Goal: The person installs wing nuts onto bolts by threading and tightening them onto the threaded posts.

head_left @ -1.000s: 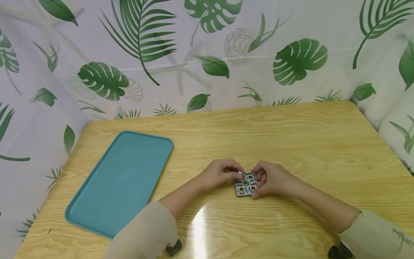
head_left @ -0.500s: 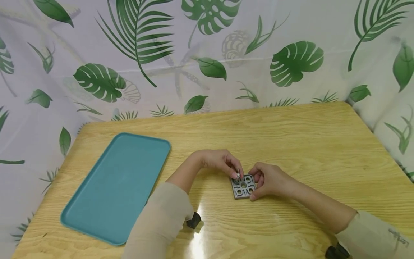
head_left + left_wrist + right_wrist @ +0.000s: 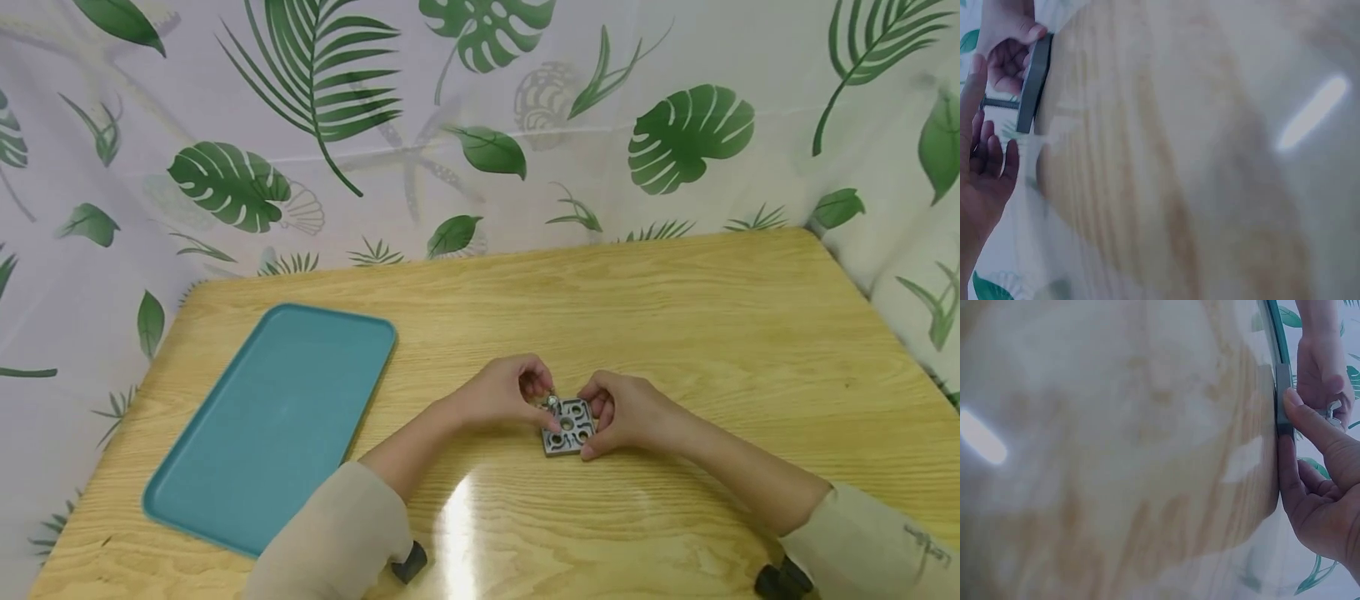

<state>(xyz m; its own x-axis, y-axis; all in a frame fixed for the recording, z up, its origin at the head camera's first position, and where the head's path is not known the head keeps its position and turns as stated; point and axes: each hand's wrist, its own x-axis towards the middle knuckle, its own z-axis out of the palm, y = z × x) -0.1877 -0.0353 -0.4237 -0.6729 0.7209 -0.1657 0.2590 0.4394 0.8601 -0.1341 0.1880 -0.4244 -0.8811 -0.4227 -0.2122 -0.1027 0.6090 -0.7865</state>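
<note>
A square grey metal plate (image 3: 567, 427) with round holes and raised ribs stands flat on the wooden table. My right hand (image 3: 626, 414) grips its right edge between thumb and fingers. Near the plate's far left corner, a threaded bolt (image 3: 1002, 103) stands upright from it. Its shiny head (image 3: 1334, 411) looks winged in the right wrist view. My left hand (image 3: 502, 396) has its thumb and curled fingers around the bolt's head, the thumb reaching past it over the plate. Exact fingertip contact on the head is too small to tell.
A blue-green rectangular tray (image 3: 281, 425) lies on the left of the wooden table (image 3: 675, 317). A leaf-printed cloth (image 3: 480, 125) hangs behind the table and along its sides. A bright light reflection shows on the tabletop in front of the hands.
My left hand rose with its wrist bent, then came down again, its thumb shifting toward me and its fingers away around the bolt. The right hand keeps its grip on the plate.
</note>
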